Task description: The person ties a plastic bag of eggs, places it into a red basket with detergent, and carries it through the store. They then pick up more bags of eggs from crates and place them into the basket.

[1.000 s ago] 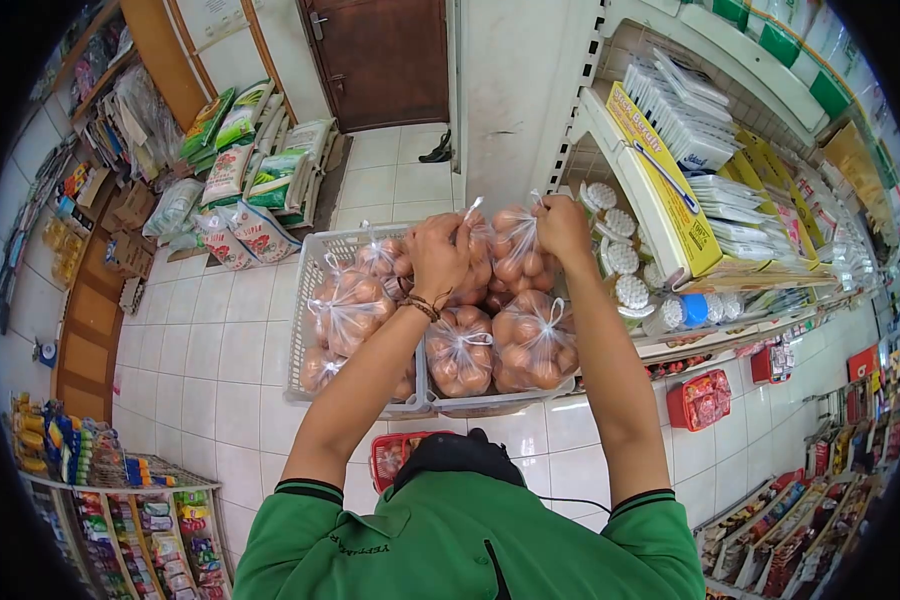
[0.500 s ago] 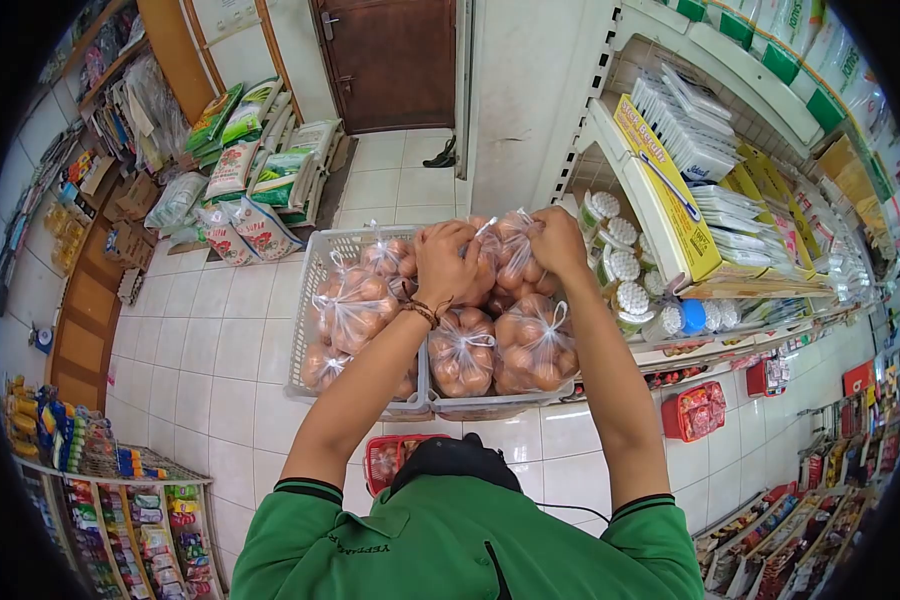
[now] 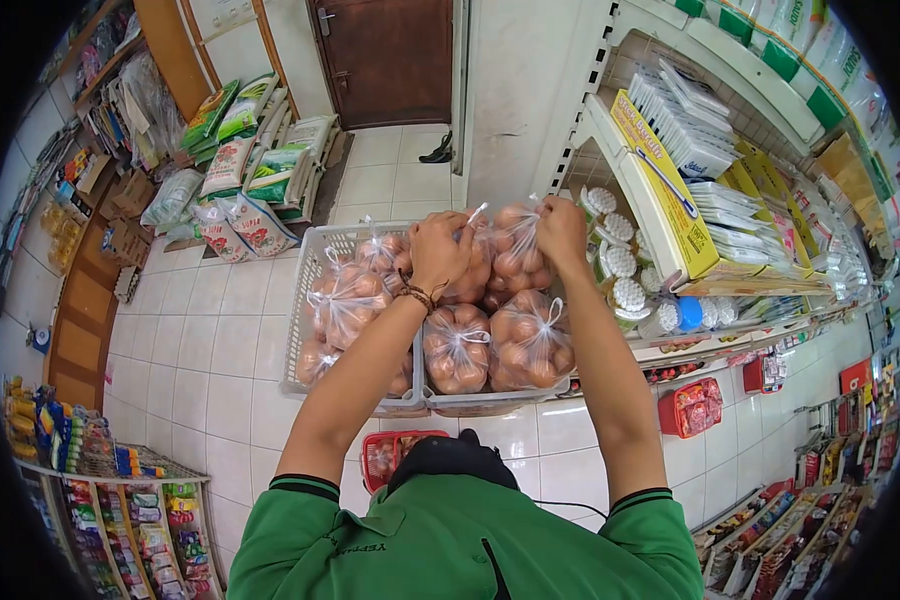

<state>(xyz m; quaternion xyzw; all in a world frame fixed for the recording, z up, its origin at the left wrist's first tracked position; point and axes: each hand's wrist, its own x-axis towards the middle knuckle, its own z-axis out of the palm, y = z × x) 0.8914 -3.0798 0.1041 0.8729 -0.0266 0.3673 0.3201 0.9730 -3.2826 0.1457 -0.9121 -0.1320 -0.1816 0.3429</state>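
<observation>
Clear plastic bags of brown eggs fill two white plastic crates that stand side by side. My left hand (image 3: 440, 250) is curled over a bag of eggs (image 3: 470, 280) at the back of the right crate, close to its twisted top. With closed fingers, my right hand (image 3: 563, 235) grips the top of the bag of eggs (image 3: 515, 250) in the back right corner. Nearer to me in that crate sit two tied bags, a left one (image 3: 457, 350) and a right one (image 3: 530, 345). More bags of eggs (image 3: 348, 305) are piled in the left crate (image 3: 310, 270).
To the right, a shelf (image 3: 670, 240) holds packets and tubs of cotton buds (image 3: 620, 260). Sacks (image 3: 260, 160) are stacked at the back left, near a brown door (image 3: 385, 65). Red baskets (image 3: 690, 408) stand on the tiled floor, one close to my body.
My right hand has shifted slightly, and the top of the back right bag is drawn toward it. My left hand stays over the neighbouring bag. The view has moved a little.
</observation>
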